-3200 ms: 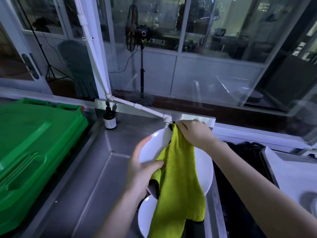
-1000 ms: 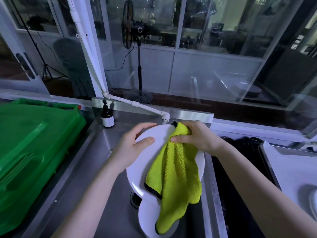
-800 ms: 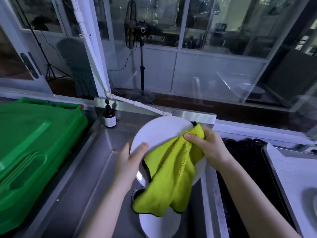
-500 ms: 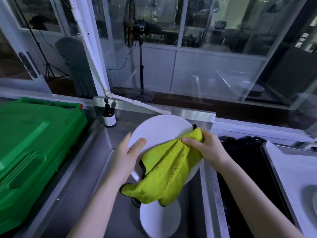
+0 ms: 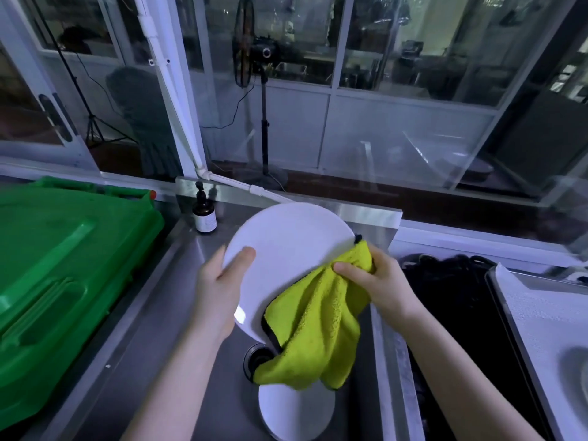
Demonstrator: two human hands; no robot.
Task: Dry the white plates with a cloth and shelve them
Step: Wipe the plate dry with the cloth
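Note:
I hold a white plate (image 5: 286, 246) tilted up over the steel sink (image 5: 152, 351). My left hand (image 5: 222, 288) grips its left rim, thumb on the face. My right hand (image 5: 378, 284) is closed on a yellow-green cloth (image 5: 315, 326) pressed against the plate's lower right edge; the cloth hangs down over the drain (image 5: 254, 358). A second white plate (image 5: 296, 415) lies in the sink below, partly covered by the cloth.
A green plastic bin lid (image 5: 63, 265) fills the left. A small dark bottle (image 5: 204, 214) stands at the sink's back left corner. A white pipe (image 5: 241, 186) runs to the sink's back. Right of the sink are a black basin (image 5: 451, 313) and a white tray (image 5: 547, 329).
The plate has been turned and raised so its face tilts toward me. My right hand has slid the cloth from the top of the plate down to its right edge.

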